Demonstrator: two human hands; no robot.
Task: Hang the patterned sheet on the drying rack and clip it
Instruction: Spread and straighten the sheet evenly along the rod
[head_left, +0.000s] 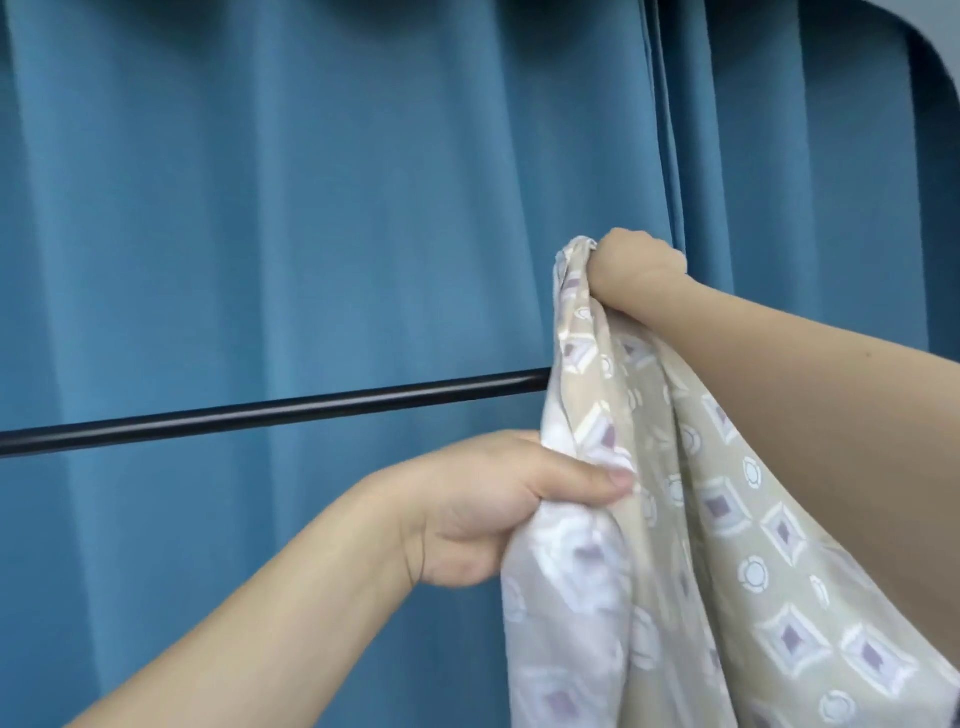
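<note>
Behind the black rail (270, 410), a pleated blue curtain (311, 208) is seen filling the head view. Above the rail's right end, the patterned sheet (727, 519) is bunched in the clenched right hand (636, 260); below the rail it is gripped by the left hand (488, 504). The rail's right end is hidden by the sheet, whose lower part is cut off.

Even, soft lighting without hard shadows; slight motion blur on the sheet (675, 519); dark vignette at upper right corner.
</note>
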